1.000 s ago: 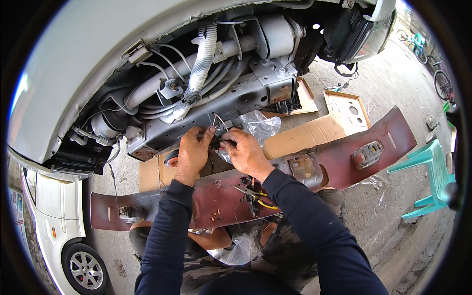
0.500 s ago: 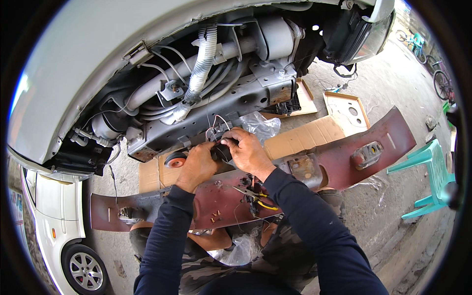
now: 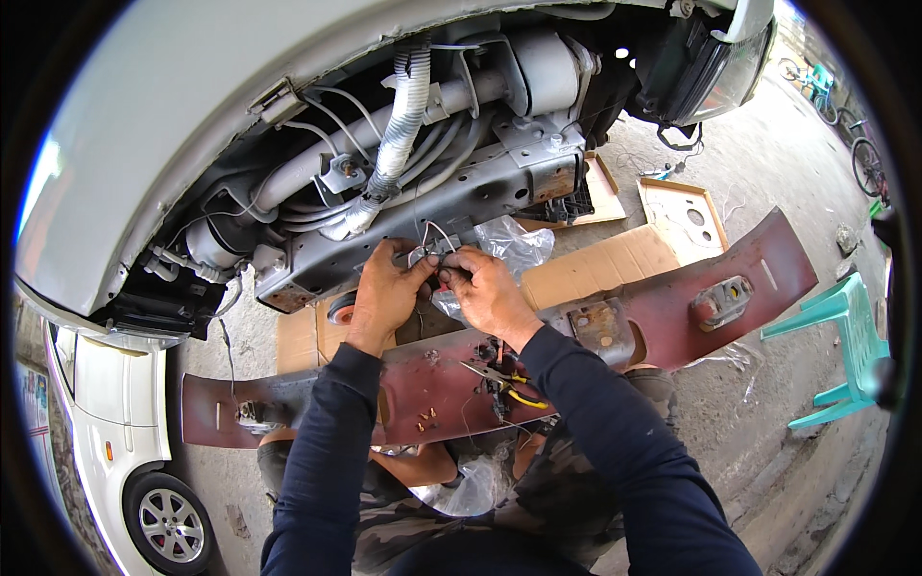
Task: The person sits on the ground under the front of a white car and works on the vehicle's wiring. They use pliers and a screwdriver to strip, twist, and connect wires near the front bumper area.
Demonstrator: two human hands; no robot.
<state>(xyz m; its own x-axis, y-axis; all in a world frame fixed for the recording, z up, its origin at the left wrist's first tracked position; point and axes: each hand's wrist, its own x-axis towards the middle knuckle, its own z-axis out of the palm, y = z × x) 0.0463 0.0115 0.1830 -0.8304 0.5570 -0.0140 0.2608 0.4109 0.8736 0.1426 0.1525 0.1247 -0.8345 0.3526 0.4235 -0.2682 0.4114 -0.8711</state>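
Left hand (image 3: 384,293): fingers bent together, pinching the thin grey wires (image 3: 429,242) just under the car's exposed front frame.
Right hand (image 3: 488,293): fingers curled shut on a small dark connector (image 3: 444,276) with a red spot, touching the left fingertips.
Wires: they loop up from between the two hands to the metal crossmember (image 3: 437,206); the connector sits at their lower end, in front of a crumpled clear plastic bag (image 3: 514,245).
Risk, wires: thin strands held taut by both hands could, I judge, pull out of the connector or snap if tugged.
Risk, small parts: loose copper bits (image 3: 425,419) lie on the slanting bumper bar (image 3: 672,307) across the lap; a knee shift could roll them off.
Risk, pliers: the yellow-handled pliers (image 3: 504,384) rest on the same bar near the right forearm, and a sleeve could sweep them off.
Surface: no worktop; the rusty red bumper bar serves, with flattened cardboard (image 3: 595,274) on the concrete ground (image 3: 768,182) beneath.
Room: outdoors, a white car (image 3: 106,422) at the left, a turquoise plastic chair (image 3: 845,336) at the right.
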